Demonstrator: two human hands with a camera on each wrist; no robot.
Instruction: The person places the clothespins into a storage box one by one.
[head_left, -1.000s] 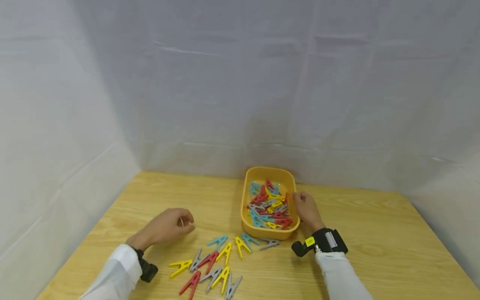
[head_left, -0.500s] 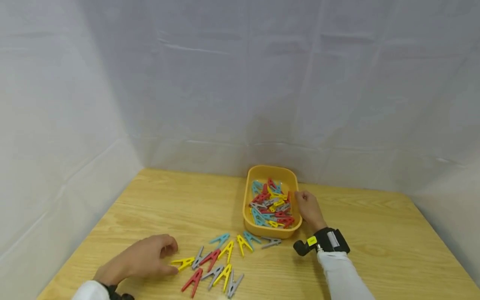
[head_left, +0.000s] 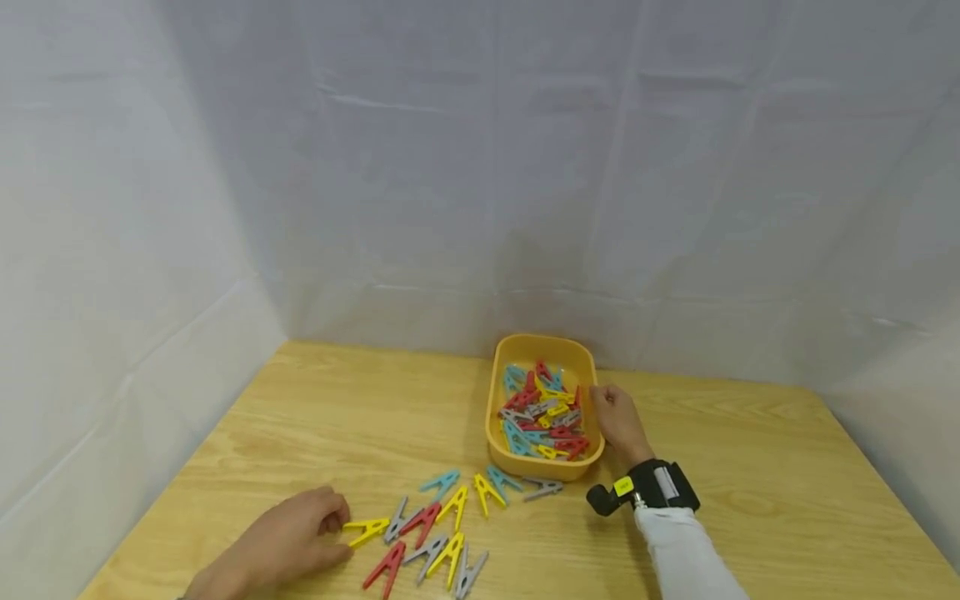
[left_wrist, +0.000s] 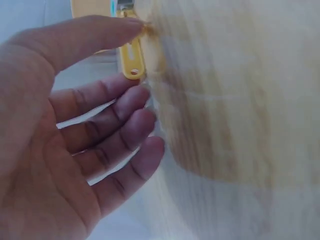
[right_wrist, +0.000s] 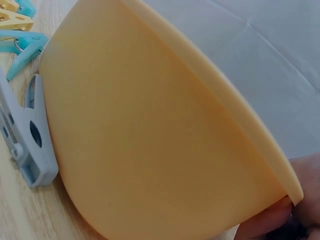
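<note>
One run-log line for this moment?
left hand: pinching yellow clothespin on table | right hand: holding yellow tub rim | loose pins beside tub

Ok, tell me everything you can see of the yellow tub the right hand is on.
The yellow tub is a rounded-rectangle plastic container with a smooth rolled rim and sloping walls. It stands upright on the wooden table, near the back wall, and holds a loose heap of red, blue, grey and yellow pegs. The right hand rests against its right rim; the wrist view shows fingers on the outer wall under the rim. A grey peg on the table lies against its near wall.
</note>
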